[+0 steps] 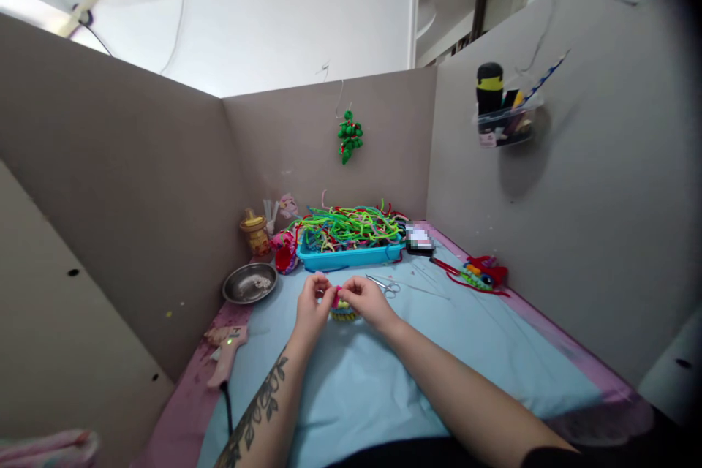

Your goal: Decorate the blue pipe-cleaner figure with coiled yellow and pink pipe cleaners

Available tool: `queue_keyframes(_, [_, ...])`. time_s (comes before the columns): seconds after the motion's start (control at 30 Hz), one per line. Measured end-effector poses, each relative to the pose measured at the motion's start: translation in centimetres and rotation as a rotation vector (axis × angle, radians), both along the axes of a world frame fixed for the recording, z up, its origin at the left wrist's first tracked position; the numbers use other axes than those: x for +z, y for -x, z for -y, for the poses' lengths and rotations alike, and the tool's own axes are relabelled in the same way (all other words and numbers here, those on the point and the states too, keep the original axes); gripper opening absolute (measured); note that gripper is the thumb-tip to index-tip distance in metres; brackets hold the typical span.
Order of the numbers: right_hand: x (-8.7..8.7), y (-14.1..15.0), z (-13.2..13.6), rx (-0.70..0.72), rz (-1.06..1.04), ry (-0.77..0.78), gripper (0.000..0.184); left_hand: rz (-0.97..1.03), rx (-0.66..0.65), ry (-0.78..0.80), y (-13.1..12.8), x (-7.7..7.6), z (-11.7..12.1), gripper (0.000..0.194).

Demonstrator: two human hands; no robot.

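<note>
Near the middle of the table, both hands meet over a small striped piece [344, 313] in pink, yellow and blue, which looks made of fuzzy pipe cleaners. My left hand [314, 305] pinches its pink upper part between thumb and fingers. From the other side, my right hand [368, 300] pinches the same pink part. The fingers hide much of the piece. Just beyond my right hand lie small scissors [390, 288]. A blue tray [351, 259] heaped with green, red, pink and blue pipe cleaners [356, 225] stands behind the hands.
At left are a metal bowl [235, 293] with small pale bits and a pink glue gun [227, 358] with a cord. A brown cup [256, 235] stands farther back. Red and green pipe-cleaner pieces [485, 272] lie at right. Grey panels [329, 95] enclose the table.
</note>
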State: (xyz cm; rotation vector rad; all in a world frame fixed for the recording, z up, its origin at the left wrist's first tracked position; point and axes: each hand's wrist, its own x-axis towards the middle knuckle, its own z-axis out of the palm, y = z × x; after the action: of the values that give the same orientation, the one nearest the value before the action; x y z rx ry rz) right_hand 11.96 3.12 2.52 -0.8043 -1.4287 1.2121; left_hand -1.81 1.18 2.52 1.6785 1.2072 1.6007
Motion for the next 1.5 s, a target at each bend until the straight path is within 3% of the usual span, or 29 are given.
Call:
queue_keyframes(0.13, [0.0, -0.1, -0.1, 0.062, -0.061, 0.029, 0.03, 0.146, -0.105, 0.054, -0.1, 0.3, -0.1, 0.028])
queue_keyframes(0.4, [0.4, -0.3, 0.2, 0.092, -0.033, 0.001, 0.024, 0.303, -0.145, 0.214, 0.1, 0.8, -0.1, 0.042])
queue_keyframes(0.63, [0.1, -0.4, -0.4, -0.009, -0.08, -0.048, 0.023, 0.183, -0.222, 0.406, -0.1, 1.0, 0.5, 0.041])
queue_keyframes(1.0, [-0.1, -0.4, -0.4, -0.004, -0.011, -0.094, 0.02, -0.05, 0.014, 0.194, -0.3, 0.5, 0.7, 0.028])
queue_keyframes(1.17, [-0.1, -0.5, -0.4, 0.012, 0.003, -0.097, 0.024, 0.051, -0.083, 0.238, -0.6, 0.6, 0.6, 0.029])
queue_keyframes(1.5, [-0.2, -0.4, -0.3, 0.233, -0.204, 0.068, 0.03, 0.162, -0.27, 0.253, -0.4, 0.8, 0.8, 0.032])
